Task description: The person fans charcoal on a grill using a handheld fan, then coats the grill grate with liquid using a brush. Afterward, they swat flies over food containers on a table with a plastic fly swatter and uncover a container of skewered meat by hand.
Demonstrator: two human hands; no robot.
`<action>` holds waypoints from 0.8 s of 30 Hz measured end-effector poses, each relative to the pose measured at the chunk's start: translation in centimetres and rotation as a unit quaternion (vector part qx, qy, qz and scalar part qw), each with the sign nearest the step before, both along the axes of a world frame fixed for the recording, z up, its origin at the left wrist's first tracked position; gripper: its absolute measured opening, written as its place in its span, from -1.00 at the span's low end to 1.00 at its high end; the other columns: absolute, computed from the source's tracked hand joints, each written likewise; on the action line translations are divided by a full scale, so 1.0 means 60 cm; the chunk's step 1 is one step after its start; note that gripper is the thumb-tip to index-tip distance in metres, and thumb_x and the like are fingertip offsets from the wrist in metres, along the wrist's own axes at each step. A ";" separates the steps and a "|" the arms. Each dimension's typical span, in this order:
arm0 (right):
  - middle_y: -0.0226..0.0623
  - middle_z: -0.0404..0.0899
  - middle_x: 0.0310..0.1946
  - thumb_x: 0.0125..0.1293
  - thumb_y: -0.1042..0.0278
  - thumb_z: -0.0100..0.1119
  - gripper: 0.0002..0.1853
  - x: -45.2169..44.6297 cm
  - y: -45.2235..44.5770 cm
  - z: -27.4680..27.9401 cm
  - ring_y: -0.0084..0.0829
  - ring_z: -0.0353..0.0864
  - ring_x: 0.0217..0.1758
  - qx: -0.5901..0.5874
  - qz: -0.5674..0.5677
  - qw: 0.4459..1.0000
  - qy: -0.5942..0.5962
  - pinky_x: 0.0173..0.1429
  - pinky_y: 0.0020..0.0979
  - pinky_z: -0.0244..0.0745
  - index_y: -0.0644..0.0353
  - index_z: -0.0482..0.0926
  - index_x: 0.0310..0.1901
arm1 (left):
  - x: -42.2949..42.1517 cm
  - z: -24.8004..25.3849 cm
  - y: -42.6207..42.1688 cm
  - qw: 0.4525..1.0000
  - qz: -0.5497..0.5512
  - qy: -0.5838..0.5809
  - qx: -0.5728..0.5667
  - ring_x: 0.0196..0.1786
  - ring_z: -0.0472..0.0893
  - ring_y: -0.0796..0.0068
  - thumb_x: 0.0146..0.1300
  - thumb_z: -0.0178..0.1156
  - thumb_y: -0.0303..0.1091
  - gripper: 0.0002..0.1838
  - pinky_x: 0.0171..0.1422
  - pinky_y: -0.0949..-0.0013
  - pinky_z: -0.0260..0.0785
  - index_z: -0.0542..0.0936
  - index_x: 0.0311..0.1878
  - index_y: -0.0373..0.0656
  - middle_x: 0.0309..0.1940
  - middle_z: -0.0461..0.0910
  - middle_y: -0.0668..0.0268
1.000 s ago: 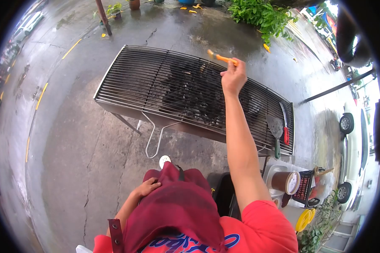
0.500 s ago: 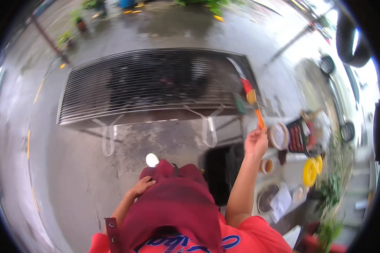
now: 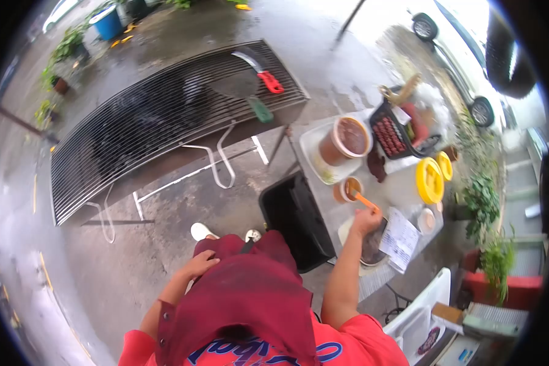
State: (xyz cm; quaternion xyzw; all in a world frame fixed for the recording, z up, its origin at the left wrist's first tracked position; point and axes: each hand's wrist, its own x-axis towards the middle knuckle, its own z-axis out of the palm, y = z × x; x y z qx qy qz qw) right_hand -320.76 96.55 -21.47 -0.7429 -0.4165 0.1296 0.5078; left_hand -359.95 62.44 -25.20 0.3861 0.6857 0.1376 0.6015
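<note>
My right hand (image 3: pixel 367 221) is closed round the orange handle of a basting brush (image 3: pixel 366 202). The brush's head is down at a small tub of brownish-orange sauce (image 3: pixel 347 190), so its bristles are hidden. Just behind that tub stands a larger tub of reddish-brown sauce (image 3: pixel 348 140) on a clear tray. Under my right wrist are a dark round dish (image 3: pixel 372 247) and a sheet of paper with writing (image 3: pixel 400 236). My left hand (image 3: pixel 202 263) lies on my thigh at the edge of the maroon apron (image 3: pixel 250 296), fingers stretched out and holding nothing.
A long barbecue grill (image 3: pixel 140 122) stands ahead, with a red-handled knife (image 3: pixel 269 82) and a green-handled scraper (image 3: pixel 259 110) on its right end. On the side table are a black basket (image 3: pixel 391 135) and yellow lids (image 3: pixel 430 180). A black bin (image 3: pixel 293 222) stands below.
My view and body have turned right toward the side table. My right hand has brought the brush from near the grill's right end down to the small sauce tub. My left hand stays on my thigh.
</note>
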 end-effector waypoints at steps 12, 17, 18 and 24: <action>-0.34 0.52 -0.39 0.40 0.36 0.05 -0.85 -0.317 -0.027 0.176 -0.66 0.36 -0.58 0.032 0.192 0.844 0.500 -0.55 -0.63 0.30 0.27 0.46 -0.16 | -0.088 -0.021 -0.084 0.990 0.142 -0.014 0.006 0.33 0.33 0.06 0.26 0.05 0.09 -0.30 0.41 0.24 0.14 0.37 0.24 -0.34 0.26 0.35 -0.06; -0.31 0.46 -0.43 0.39 0.41 0.05 -0.83 -0.735 -0.066 0.226 -0.59 0.46 -0.65 0.023 0.432 0.819 0.376 -0.62 -0.59 0.35 0.27 0.41 -0.06 | -0.158 -0.024 -0.141 0.979 0.204 0.001 0.026 0.34 0.33 0.08 0.27 0.05 0.08 -0.31 0.42 0.25 0.13 0.37 0.25 -0.35 0.26 0.35 -0.04; -0.30 0.46 -0.43 0.40 0.41 0.05 -0.84 -0.801 -0.080 0.230 -0.58 0.48 -0.66 0.039 0.479 0.805 0.348 -0.62 -0.60 0.36 0.28 0.42 -0.07 | -0.171 -0.023 -0.154 0.973 0.226 0.007 0.032 0.33 0.33 0.08 0.28 0.04 0.08 -0.31 0.42 0.25 0.13 0.37 0.25 -0.35 0.26 0.36 -0.03; -0.27 0.59 -0.43 0.38 0.41 0.06 -0.86 -1.000 -0.123 0.226 -0.49 0.56 -0.68 0.112 0.628 0.760 0.122 -0.56 -0.48 0.42 0.27 0.45 -0.11 | -0.196 -0.021 -0.253 0.924 0.379 -0.038 0.011 0.31 0.37 0.17 0.33 0.02 0.08 -0.34 0.37 0.28 0.17 0.38 0.25 -0.33 0.21 0.42 0.00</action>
